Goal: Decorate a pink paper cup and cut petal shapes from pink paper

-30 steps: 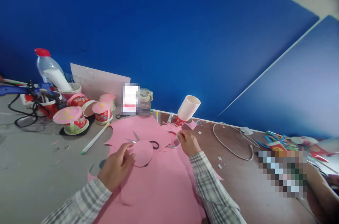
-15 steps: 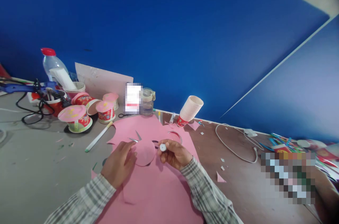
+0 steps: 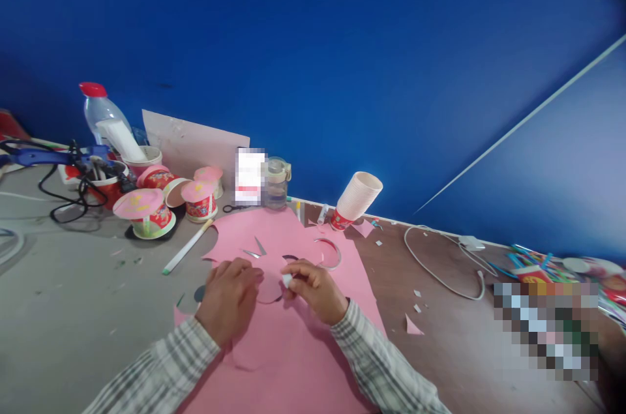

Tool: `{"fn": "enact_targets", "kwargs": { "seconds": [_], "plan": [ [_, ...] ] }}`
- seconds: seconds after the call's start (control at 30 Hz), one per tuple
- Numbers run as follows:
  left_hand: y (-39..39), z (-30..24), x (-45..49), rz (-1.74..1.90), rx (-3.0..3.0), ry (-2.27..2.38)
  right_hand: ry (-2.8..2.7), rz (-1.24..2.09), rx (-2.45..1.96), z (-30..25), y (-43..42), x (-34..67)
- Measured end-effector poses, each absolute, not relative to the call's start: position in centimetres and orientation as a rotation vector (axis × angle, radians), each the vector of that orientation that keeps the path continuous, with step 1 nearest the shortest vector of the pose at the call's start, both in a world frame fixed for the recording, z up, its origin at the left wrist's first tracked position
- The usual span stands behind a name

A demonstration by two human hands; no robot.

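My right hand [image 3: 315,291] pinches a small white roundish piece [image 3: 286,280] between thumb and fingers, just over the right side of a pink paper circle [image 3: 268,287]. My left hand [image 3: 231,300] rests on the circle's left side, back upward and fingers stretched forward, with nothing seen in it. Beneath both lies a large pink sheet [image 3: 303,355] with cut edges. Scissors blades [image 3: 255,250] poke out beyond the circle; the rest of them is mostly covered. A ring-shaped strip [image 3: 337,251] lies farther right on the sheet.
Decorated paper cups [image 3: 201,207] with pink discs stand at left, near a marker [image 3: 188,248] and a red-capped bottle [image 3: 105,115]. Behind the sheet are a clear jar [image 3: 277,184] and a tilted cup stack [image 3: 359,195]. A white cable [image 3: 430,277] and another person's hand [image 3: 609,342] are at right.
My right hand has turned the white piece over and brought it left, closer to the circle. My left hand has slid right, further over the circle. The camera view has shifted slightly.
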State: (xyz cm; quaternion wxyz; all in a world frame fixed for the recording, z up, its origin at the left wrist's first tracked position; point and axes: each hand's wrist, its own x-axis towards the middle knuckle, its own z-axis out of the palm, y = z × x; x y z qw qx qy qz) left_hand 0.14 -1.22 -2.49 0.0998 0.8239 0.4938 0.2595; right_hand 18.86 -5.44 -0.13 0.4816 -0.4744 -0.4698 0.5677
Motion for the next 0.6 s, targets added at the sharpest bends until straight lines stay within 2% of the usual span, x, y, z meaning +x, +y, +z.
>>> {"fn": "enact_targets", "kwargs": {
  "seconds": [0.1,0.37,0.5,0.6],
  "plan": [
    [-1.2,-2.6,0.0,0.825,2.522,1.416,-1.187,1.286,-1.179,-0.2,-5.4,18.5],
    [-0.7,-2.7,-0.8,0.676,2.47,1.231,-1.334,1.037,-1.263,-0.9,-5.4,18.5],
    [-0.3,-2.3,-0.8,0.784,2.478,1.222,-1.268,1.076,-1.306,-1.0,-5.5,18.3],
    [-0.1,-2.6,-0.6,0.689,2.474,1.329,-1.212,1.145,-1.309,-1.0,-5.4,18.4]
  ]
}}
